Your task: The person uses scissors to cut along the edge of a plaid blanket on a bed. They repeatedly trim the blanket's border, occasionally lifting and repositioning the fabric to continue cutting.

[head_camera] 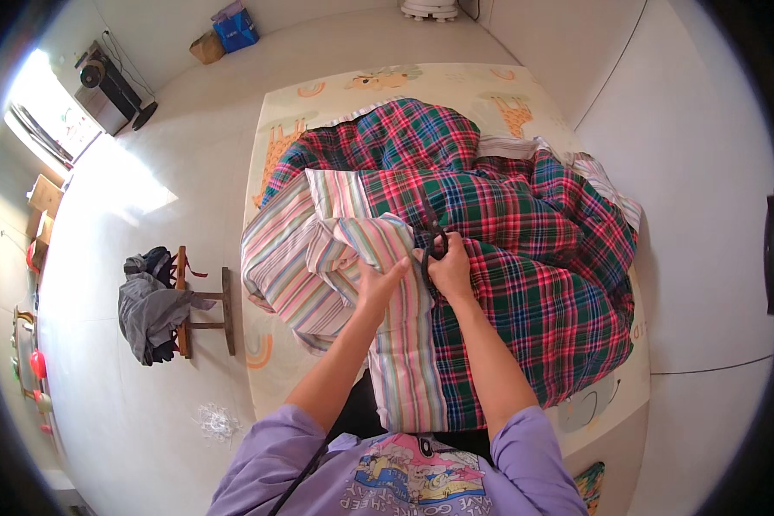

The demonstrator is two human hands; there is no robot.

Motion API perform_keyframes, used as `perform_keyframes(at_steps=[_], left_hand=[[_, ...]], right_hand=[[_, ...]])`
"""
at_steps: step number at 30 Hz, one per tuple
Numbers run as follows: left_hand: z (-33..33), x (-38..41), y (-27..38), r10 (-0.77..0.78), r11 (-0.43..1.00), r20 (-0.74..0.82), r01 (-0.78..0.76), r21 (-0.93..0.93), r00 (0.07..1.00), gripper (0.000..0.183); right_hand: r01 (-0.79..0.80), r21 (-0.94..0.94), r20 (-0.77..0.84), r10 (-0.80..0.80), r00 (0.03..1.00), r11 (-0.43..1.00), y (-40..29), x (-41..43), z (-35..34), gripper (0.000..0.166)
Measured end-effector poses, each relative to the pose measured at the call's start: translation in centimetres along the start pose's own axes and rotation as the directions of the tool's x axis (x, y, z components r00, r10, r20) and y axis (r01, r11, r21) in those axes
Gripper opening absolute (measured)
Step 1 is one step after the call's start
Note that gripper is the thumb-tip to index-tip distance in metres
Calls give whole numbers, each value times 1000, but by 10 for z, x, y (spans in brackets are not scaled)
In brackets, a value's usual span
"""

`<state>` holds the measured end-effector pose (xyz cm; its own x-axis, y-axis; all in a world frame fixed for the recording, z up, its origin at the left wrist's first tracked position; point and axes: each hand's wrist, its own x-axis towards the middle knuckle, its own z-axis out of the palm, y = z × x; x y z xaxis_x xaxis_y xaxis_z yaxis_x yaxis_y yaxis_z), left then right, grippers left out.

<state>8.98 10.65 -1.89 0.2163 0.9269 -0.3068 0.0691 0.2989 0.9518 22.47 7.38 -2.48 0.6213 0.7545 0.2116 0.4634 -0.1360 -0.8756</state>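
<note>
A thick quilt, plaid in red, green and blue (535, 297) with a pastel striped fabric border (406, 361), lies bunched in front of me. My left hand (379, 280) grips a gathered fold of the striped fabric, thumb on top. Just to its right, my right hand (448, 261) holds black-handled scissors (433, 235) by the handles, blades pointing away from me over the plaid. Whether the blades are apart is hard to tell. More striped fabric is heaped left of my left hand. The fingers of my left hand are partly hidden by the cloth.
The quilt rests on a pale play mat (335, 103) with animal pictures. A wooden stool (228, 309) with grey clothing (148, 316) stands at the left. White thread scraps (217, 422) lie on the floor. A blue box (235, 31) and a black fan (113, 87) are farther off.
</note>
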Motion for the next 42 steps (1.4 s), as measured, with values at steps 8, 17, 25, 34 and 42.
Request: perform_keyframes(at_steps=[8,17,25,34,42], left_hand=[[-7,9,-14,-132,878,342,269,-395,930,31],[-17,-25,-28,45,604,525,395,-692,850,37],[-14,-43,-10,91,552,458,338,-762,884,38],[-15,-47,-7,92,521,479,368,-770,873,38],[-27,-38,-23,121,558,487,347,-754,865,37]], right_hand=[[-197,163,149,174,973,967,19,2,-8,26],[-410,374,461,217,861,832,-13,-7,-49,31],[-410,361,413,251,876,838,-48,-37,-97,37],[-807,491,870,-147,470,327,-17,-138,-113,65],[-845,357,934,-137,330,398,-8,-133,-114,66]])
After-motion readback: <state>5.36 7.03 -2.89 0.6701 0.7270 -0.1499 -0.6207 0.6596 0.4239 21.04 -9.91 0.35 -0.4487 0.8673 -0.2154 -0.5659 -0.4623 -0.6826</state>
